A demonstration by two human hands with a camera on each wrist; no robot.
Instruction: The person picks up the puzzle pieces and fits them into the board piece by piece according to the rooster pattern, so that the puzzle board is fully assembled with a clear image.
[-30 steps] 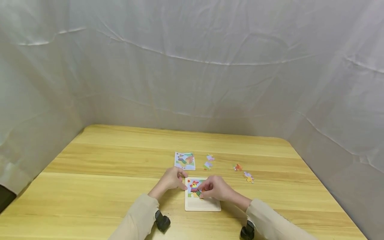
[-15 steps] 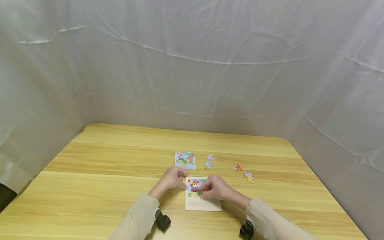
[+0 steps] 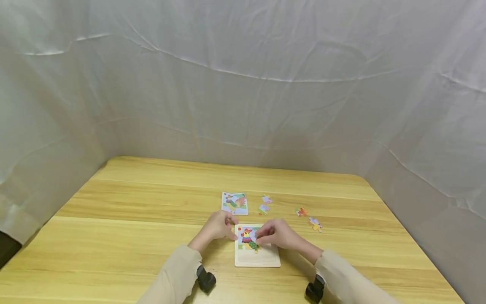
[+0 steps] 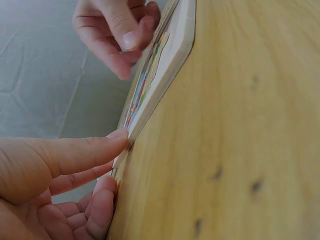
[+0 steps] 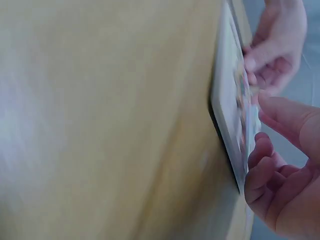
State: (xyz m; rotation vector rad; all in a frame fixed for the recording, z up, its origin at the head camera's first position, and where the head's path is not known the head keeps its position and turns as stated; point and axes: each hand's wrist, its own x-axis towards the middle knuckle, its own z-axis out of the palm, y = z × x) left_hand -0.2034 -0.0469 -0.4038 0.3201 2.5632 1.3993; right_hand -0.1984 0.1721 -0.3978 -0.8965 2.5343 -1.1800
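A pale wooden puzzle tray (image 3: pixel 258 262) lies on the table, partly filled with jigsaw pieces showing a rooster (image 3: pixel 246 235). My left hand (image 3: pixel 217 226) holds the tray at its upper left corner; in the left wrist view its thumb (image 4: pixel 95 152) presses on the edge. Over the tray's right part is my right hand (image 3: pixel 279 234), fingertips beside a green jigsaw piece (image 3: pixel 254 245) lying among the others. Nothing shows between its fingers in the left wrist view, where this right hand (image 4: pixel 117 32) hovers above the tray. It hides the tray's upper right area.
Behind the tray lies a picture card (image 3: pixel 234 204) of a rooster. Loose jigsaw pieces lie at the back (image 3: pixel 264 208) and to the right, an orange piece (image 3: pixel 301 212) and a purple-yellow piece (image 3: pixel 315 224) among them. A grey curtain (image 3: pixel 243 105) surrounds the wooden table (image 3: pixel 133 202).
My right hand has let go of the green jigsaw piece and shifted slightly right, so more of that piece shows in the tray. The left hand has stayed at the corner.
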